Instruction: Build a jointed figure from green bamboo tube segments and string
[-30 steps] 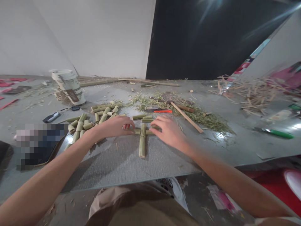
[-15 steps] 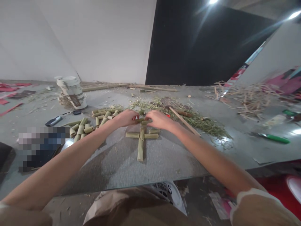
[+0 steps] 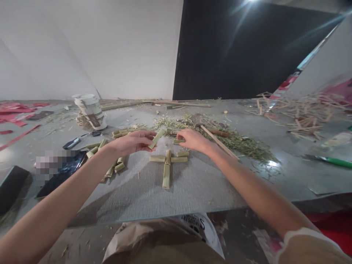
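My left hand (image 3: 132, 142) is closed on a short green bamboo piece (image 3: 156, 139), lifted a little off the table and pointing up to the right. My right hand (image 3: 192, 139) rests fingers-down on another short bamboo piece (image 3: 178, 141) lying on the table. Just in front of both hands lies a cross of bamboo pieces (image 3: 167, 165) on a grey mat (image 3: 154, 190): a long upright piece with short pieces to either side. A pile of cut bamboo pieces (image 3: 110, 146) lies to the left of my left hand.
A white bucket (image 3: 90, 110) stands at the back left. Green shavings and a wooden stick (image 3: 218, 141) lie behind my right hand. A phone (image 3: 59, 174) and dark case lie at the left, a green-handled tool (image 3: 335, 161) at the right, splinters at the back right.
Both hands left the cross and reached further back. My left hand has picked up a short bamboo piece and drawn it left; my right hand has settled on another piece.
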`<state>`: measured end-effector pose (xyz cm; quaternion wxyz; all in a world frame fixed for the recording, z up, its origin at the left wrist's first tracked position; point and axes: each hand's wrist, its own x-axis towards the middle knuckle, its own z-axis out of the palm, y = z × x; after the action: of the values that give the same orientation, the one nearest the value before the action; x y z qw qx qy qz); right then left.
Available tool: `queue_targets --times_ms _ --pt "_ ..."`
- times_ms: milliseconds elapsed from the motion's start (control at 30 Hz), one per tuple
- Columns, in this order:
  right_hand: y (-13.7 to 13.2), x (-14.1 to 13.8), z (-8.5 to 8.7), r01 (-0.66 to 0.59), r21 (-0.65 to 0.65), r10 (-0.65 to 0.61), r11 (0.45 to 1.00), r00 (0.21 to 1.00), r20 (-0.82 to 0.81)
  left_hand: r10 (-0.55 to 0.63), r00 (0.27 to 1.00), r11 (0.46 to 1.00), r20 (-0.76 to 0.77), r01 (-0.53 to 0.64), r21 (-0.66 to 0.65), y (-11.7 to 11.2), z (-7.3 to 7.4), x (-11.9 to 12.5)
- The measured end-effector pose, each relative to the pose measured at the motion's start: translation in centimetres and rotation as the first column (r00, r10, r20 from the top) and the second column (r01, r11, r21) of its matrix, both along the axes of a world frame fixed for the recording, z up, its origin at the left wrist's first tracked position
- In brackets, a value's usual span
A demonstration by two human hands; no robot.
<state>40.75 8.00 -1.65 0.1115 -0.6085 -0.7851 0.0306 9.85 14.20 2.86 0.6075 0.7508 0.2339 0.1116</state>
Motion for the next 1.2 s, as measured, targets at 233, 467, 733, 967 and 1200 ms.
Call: queue_targets --times_ms 233,467,733,967,1200 --pt "-0.3 0.5 0.1 -0.007 -0.013 0.007 1.000 0.999 -0.035 -0.007 0.998 0.993 -0.065 -0.001 -0.120 -3.8 0.4 -3.4" --pt "-0.1 1.0 -0.2 0.006 -0.012 -0.006 1.000 1.000 -0.016 0.156 0.973 0.983 -0.171 -0.135 0.128 -8.8 -2.5 -6.6" --pt "0.2 1.0 -0.7 0.032 0.033 -0.032 0.999 0.999 0.019 0.362 0.911 0.919 -0.200 -0.312 0.239 -11.9 -5.2 -7.8" --pt "-0.1 -1.0 1.0 -0.002 0.097 -0.004 0.995 0.998 0.061 0.409 0.883 0.890 -0.230 -0.331 0.313 -12.4 -5.3 -7.7" --pt "4.6 -10.7 2.7 -0.292 0.046 0.283 0.955 0.948 0.144 0.445 0.879 0.846 -0.170 -0.351 0.402 -12.9 -5.5 -7.4"
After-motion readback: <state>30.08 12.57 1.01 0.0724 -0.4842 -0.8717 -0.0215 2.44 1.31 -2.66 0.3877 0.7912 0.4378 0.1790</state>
